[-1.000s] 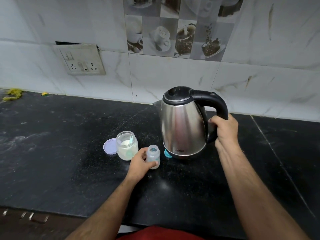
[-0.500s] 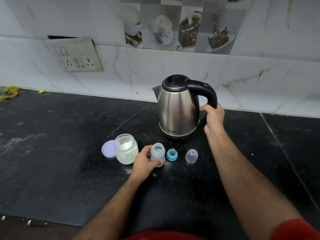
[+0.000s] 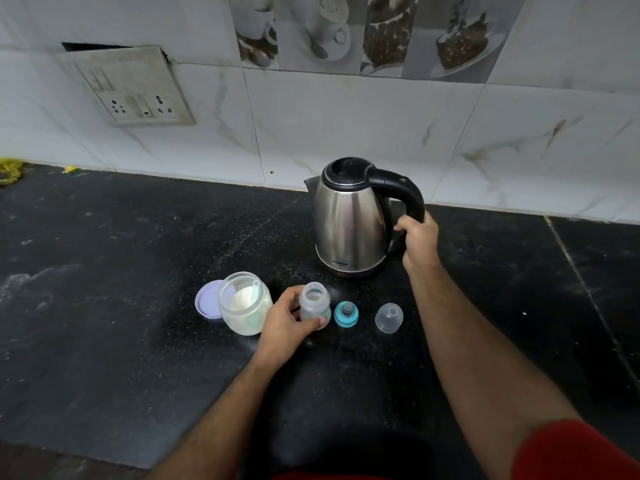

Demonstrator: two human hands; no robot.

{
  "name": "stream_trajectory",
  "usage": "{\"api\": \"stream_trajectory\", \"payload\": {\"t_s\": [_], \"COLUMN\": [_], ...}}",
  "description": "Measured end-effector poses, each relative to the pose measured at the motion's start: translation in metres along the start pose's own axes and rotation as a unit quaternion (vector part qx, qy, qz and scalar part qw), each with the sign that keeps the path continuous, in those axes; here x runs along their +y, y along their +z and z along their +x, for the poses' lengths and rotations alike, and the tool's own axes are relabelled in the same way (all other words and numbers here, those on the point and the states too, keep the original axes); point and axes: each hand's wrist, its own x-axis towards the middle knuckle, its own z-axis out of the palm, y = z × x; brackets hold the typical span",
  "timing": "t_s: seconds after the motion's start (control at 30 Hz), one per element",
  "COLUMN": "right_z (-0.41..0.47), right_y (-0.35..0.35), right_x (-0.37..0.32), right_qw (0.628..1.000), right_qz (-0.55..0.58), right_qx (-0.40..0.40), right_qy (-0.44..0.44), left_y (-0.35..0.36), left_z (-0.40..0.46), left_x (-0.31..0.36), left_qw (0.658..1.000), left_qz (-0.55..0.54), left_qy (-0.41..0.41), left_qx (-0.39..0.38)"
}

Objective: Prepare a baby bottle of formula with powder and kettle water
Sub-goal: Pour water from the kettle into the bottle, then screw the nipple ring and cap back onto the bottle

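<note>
A steel kettle (image 3: 349, 223) with a black lid and handle stands upright on the black counter (image 3: 104, 306) near the wall. My right hand (image 3: 417, 242) grips the lower part of its handle. In front of it stands a small clear baby bottle (image 3: 316, 303), open at the top; my left hand (image 3: 287, 322) holds it round its side. To the bottle's left is an open glass jar of white powder (image 3: 244, 304) with a pale scoop inside. The teal teat ring (image 3: 345, 314) and a clear cap (image 3: 389, 317) lie to the bottle's right.
A lilac jar lid (image 3: 206, 303) lies flat behind the jar on its left. A socket plate (image 3: 128, 88) hangs on the tiled wall. Yellow scraps (image 3: 8, 171) lie at the counter's far left. The counter's front edge runs along the lower left.
The kettle went back from above the bottle and now stands on the counter by the wall, my right hand still on its handle. The teat ring and cap came into sight.
</note>
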Motion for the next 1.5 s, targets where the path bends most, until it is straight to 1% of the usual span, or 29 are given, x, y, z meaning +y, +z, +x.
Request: {"api": "stream_trajectory", "payload": {"t_s": [0.33,0.43,0.6,0.7,0.8,0.87,0.97,1.07,1.17,1.27,1.4,1.5], "right_z": [0.011,0.011,0.007,0.002,-0.014,-0.026,-0.049,-0.079,-0.11,-0.132,-0.14,-0.137], "right_y": [-0.012,-0.018,-0.025,-0.032,-0.041,-0.049,-0.061,-0.067,-0.065,-0.059,-0.039,-0.022], "right_x": [0.011,0.013,0.001,-0.004,-0.004,0.0,0.005,0.008,0.017,0.037,0.065,0.072], "right_qw": [0.999,0.998,0.992,0.988,0.988,0.987,0.983,0.976,0.968,0.95,0.909,0.845], "right_qz": [0.003,-0.026,-0.109,-0.15,-0.154,-0.159,-0.179,-0.202,-0.222,-0.275,-0.381,-0.497], "right_qx": [-0.027,-0.037,-0.056,-0.044,-0.025,-0.002,0.032,0.026,0.001,-0.041,-0.124,-0.158], "right_qy": [0.03,0.042,0.04,0.016,0.006,0.003,-0.029,-0.072,-0.116,-0.141,-0.113,-0.121], "left_y": [-0.001,-0.002,-0.001,-0.001,-0.002,-0.002,-0.003,-0.004,-0.007,-0.011,-0.017,-0.019], "left_z": [0.002,0.0,-0.004,-0.007,-0.014,-0.018,-0.026,-0.035,-0.047,-0.059,-0.072,-0.079], "left_x": [0.002,0.003,0.006,0.006,0.004,0.002,0.0,-0.005,-0.009,-0.016,-0.025,-0.026], "left_qw": [1.0,1.0,0.999,0.999,0.999,0.999,0.999,0.999,0.999,0.999,0.999,0.999], "left_qz": [-0.005,-0.008,-0.014,-0.017,-0.016,-0.011,-0.007,-0.001,0.003,0.008,0.02,0.024], "left_qy": [0.006,0.011,0.026,0.034,0.041,0.042,0.042,0.039,0.035,0.031,0.02,0.011], "left_qx": [-0.006,-0.007,-0.012,-0.014,-0.015,-0.018,-0.022,-0.027,-0.03,-0.03,-0.038,-0.041]}}
